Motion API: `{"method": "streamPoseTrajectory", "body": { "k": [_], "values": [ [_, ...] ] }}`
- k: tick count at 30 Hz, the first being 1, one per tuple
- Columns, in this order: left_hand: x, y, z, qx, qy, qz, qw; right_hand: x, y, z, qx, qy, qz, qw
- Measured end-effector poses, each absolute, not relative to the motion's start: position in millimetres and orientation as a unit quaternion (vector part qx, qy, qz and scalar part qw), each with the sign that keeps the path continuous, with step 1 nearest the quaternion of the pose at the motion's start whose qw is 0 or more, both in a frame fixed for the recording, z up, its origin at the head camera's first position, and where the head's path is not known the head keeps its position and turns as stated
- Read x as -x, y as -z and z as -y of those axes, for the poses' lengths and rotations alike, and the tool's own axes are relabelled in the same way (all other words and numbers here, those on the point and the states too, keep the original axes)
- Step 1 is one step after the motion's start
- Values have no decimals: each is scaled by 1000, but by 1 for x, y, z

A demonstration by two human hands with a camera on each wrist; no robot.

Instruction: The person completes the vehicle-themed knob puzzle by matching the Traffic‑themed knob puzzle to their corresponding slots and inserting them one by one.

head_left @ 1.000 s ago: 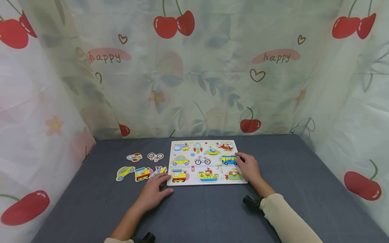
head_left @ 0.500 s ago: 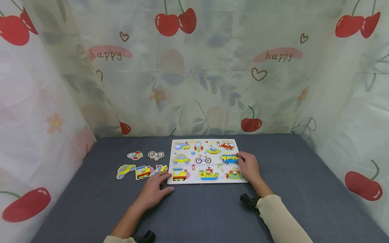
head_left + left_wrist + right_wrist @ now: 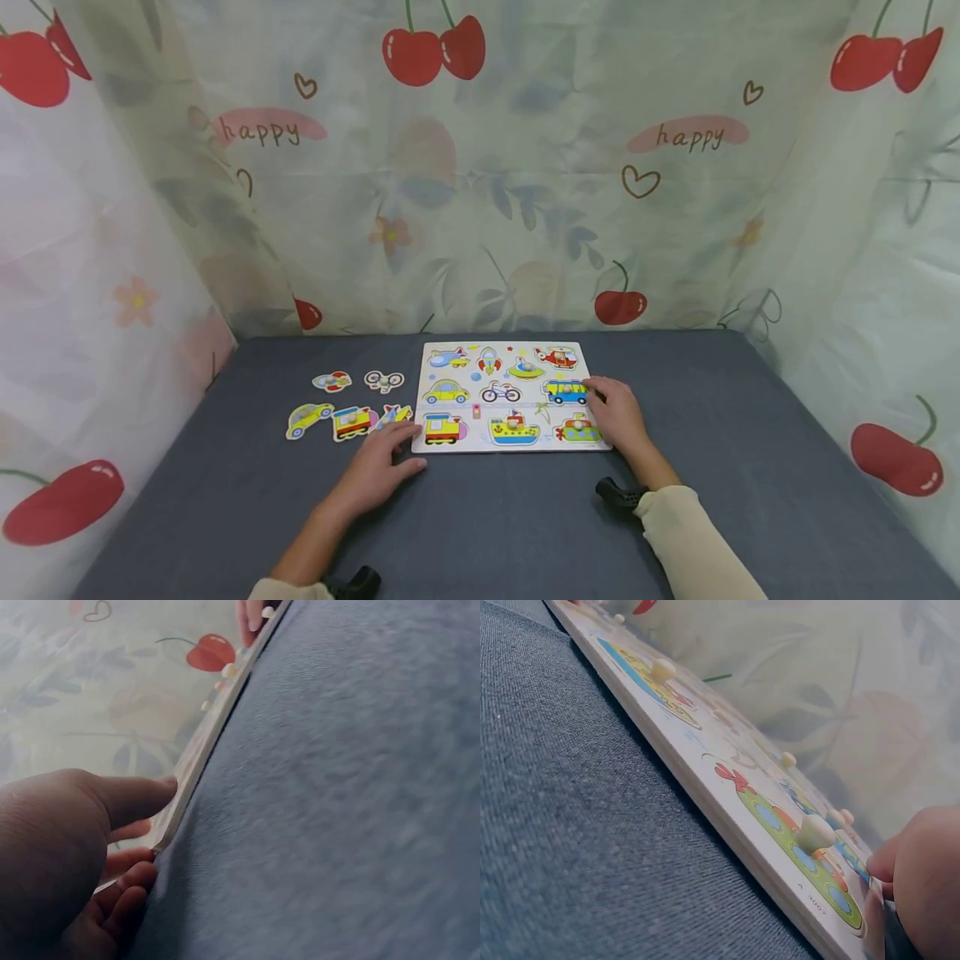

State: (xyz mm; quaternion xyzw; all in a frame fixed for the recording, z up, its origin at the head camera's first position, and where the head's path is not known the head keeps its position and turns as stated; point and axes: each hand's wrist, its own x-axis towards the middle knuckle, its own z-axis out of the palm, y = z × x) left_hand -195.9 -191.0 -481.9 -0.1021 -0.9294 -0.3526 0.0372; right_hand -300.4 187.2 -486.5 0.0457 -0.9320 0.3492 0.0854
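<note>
A wooden knob puzzle board (image 3: 480, 446) with vehicle pictures lies flat on the table. My left hand (image 3: 375, 471) rests at its lower left corner, fingers touching the side edge and thumb stretched out. My right hand (image 3: 618, 414) rests against the right edge beside the bus piece (image 3: 565, 392), fingers loosely bent. Knobbed pieces sit in the board, among them a ship (image 3: 513, 430), a submarine (image 3: 799, 847) and a helicopter (image 3: 557, 357). Loose to the left lie a rocket (image 3: 332, 382), a bicycle (image 3: 384, 382), a yellow car (image 3: 309, 422), a train (image 3: 354, 423) and a plane (image 3: 395, 415), partly behind my left fingers.
Dark grey cloth covers the table (image 3: 495, 525). A pale curtain (image 3: 517, 225) printed with cherries and flowers encloses the back and both sides. Black straps with devices (image 3: 621, 493) are on both wrists.
The head view has shifted slightly. Both hands stay at the board's edges, and the board and loose pieces keep their places.
</note>
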Motion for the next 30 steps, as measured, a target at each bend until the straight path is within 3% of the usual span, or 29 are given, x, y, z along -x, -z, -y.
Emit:
{"method": "streamPoseTrajectory", "body": {
  "k": [11, 21, 30],
  "values": [
    [203, 467, 199, 67, 407, 910, 31, 302, 486, -192, -55, -332, 938, 84],
    [226, 465, 211, 101, 373, 911, 141, 299, 485, -193, -75, -323, 940, 75],
    [256, 463, 231, 77, 321, 929, 167, 300, 487, -191, -79, -319, 942, 73]
  ]
}}
